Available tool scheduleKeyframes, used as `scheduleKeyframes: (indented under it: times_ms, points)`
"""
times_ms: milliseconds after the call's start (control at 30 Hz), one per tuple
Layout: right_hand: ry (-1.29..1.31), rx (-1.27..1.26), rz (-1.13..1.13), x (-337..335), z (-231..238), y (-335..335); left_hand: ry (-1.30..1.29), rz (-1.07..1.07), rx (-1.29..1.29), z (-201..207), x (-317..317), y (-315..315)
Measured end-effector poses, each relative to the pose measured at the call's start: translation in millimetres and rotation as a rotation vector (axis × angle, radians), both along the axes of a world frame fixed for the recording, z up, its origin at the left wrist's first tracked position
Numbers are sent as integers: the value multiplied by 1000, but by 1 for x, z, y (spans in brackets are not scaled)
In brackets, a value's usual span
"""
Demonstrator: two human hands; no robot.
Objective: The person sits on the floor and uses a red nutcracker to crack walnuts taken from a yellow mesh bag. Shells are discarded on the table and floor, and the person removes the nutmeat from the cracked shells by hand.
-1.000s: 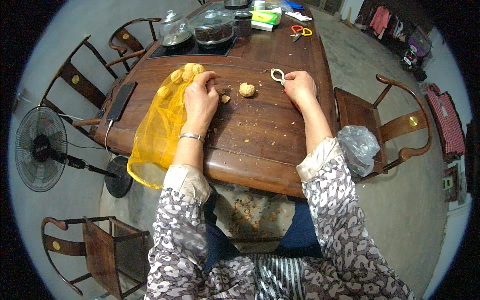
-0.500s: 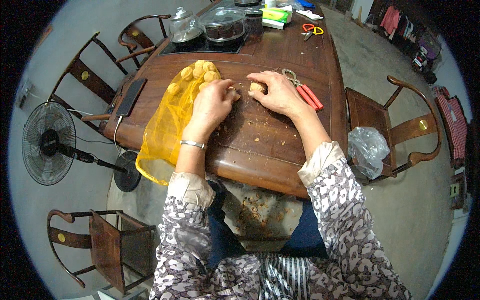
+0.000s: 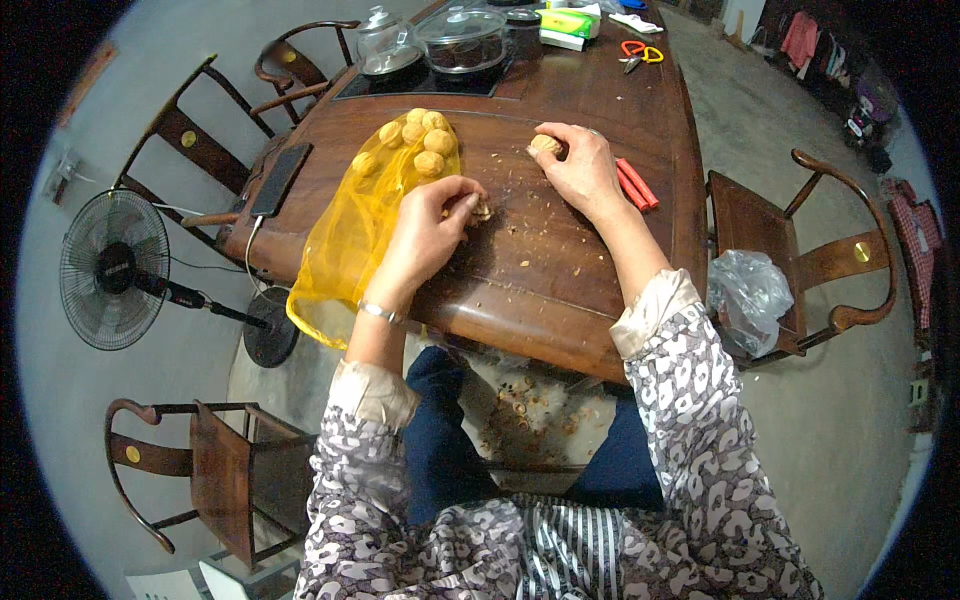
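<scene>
My right hand (image 3: 583, 172) has its fingers curled round a whole walnut (image 3: 546, 145) above the tabletop. Thumb and fingers of my left hand (image 3: 432, 228) are pinched together on a small pale walnut piece (image 3: 483, 211), partly hidden by the fingertips. Beyond the left hand, several walnuts (image 3: 430, 163) lie in a yellow mesh bag (image 3: 350, 225) spread flat on the table. The red handles of a hand tool (image 3: 637, 185) show just right of my right hand, which covers its metal end. Shell crumbs (image 3: 525, 264) are scattered between and below my hands.
On the dark wooden table (image 3: 470, 315) are a phone (image 3: 281, 180) with a cable, glass-lidded pots (image 3: 460, 42), a tissue pack (image 3: 570, 22) and scissors (image 3: 641, 54). A fan (image 3: 115, 270) stands left. A chair (image 3: 835, 250) holding a plastic bag (image 3: 750, 295) is right.
My hands have drawn apart: the right has moved away and rightward with the walnut, the left nearer to me. The pliers' metal end is now covered. The whole view has shifted slightly.
</scene>
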State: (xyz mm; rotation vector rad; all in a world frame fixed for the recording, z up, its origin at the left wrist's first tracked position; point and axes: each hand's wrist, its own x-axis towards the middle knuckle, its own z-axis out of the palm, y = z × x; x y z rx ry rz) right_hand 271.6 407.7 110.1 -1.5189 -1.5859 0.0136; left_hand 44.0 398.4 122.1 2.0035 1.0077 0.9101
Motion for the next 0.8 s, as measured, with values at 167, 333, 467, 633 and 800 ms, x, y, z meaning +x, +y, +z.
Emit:
scheduleKeyframes:
  times_ms: [167,333,467,633,800]
  points:
    - [61,-53,0,-6,0,-2,-275,-81,-324,6,-28,-40]
    - [85,-33,19,-7,2,-4,-234,106,-265,5,-38,-61]
    - [44,-16,12,-7,4,-5,-44,165,-144,-2,-33,-79]
    - [68,-33,17,-9,2,-4,275,140,393,-3,-6,-93]
    - [71,-47,30,-7,3,-3,314,-29,273,6,-7,-110]
